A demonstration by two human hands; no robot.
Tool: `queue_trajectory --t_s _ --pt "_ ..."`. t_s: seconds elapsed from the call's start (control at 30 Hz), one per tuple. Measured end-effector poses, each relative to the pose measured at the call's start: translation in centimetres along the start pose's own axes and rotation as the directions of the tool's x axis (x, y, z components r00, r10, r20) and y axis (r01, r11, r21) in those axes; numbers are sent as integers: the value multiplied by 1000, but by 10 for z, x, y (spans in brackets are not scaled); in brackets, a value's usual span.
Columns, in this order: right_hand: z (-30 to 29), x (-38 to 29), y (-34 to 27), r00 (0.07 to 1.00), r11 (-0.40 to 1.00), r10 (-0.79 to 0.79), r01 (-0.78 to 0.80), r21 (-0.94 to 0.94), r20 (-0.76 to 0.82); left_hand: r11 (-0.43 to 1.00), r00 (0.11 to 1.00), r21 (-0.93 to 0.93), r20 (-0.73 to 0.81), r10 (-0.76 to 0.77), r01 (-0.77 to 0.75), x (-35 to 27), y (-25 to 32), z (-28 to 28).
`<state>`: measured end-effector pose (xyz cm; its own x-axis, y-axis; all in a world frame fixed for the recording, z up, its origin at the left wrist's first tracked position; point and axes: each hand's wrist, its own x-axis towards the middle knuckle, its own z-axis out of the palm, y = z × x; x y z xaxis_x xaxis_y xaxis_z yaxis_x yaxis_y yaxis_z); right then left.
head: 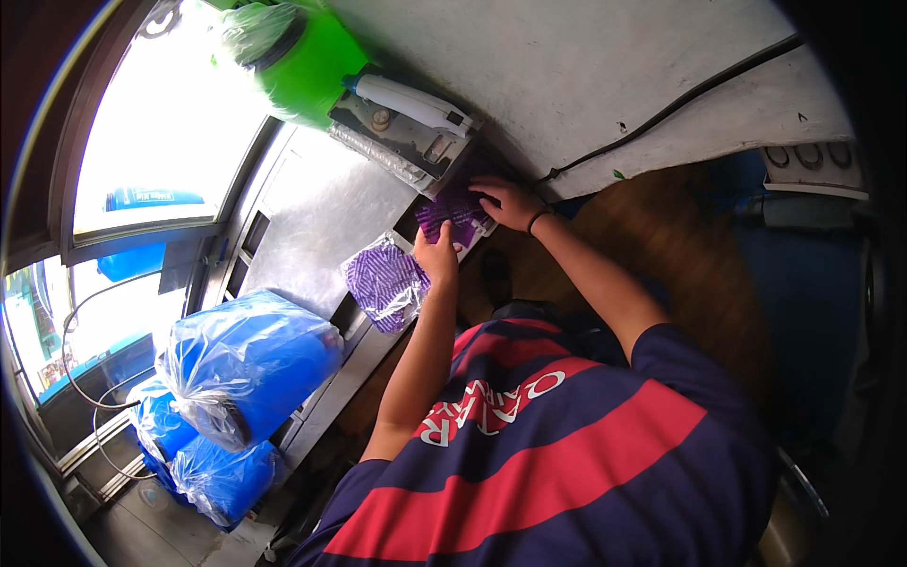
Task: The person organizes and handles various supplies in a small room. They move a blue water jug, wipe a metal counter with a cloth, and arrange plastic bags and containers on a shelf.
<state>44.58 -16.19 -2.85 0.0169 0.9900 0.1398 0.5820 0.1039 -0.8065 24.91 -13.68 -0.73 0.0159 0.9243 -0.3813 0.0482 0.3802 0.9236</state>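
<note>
My left hand (437,256) pinches the near edge of a purple printed plastic film (453,218), its thumb on top. My right hand (509,203) is at the film's other side with its fingers apart and slightly bent. Whether its fingertips press on the film cannot be told. Beside my left wrist, a clear plastic bag (386,282) full of purple-and-white printed pieces lies at the metal counter's edge. Just beyond the film stands a metal box (397,135), with a white handheld device (411,103) lying on its top.
Several blue plastic containers (262,361) wrapped in clear film stand at the left. A bright green container (312,64), also wrapped, is behind the metal box. A stainless steel counter (333,191) runs along the window. A black cable (680,106) crosses the white wall (567,78).
</note>
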Motion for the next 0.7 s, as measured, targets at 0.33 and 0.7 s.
queue_trajectory --t_s 0.33,0.7 --pt "-8 -7 -2 991 980 34 -7 -198 130 919 946 -241 172 -276 312 19 -16 13" --pt "-2 -24 -24 979 985 108 -82 153 -172 989 984 -11 92 150 -149 3 -22 -1"
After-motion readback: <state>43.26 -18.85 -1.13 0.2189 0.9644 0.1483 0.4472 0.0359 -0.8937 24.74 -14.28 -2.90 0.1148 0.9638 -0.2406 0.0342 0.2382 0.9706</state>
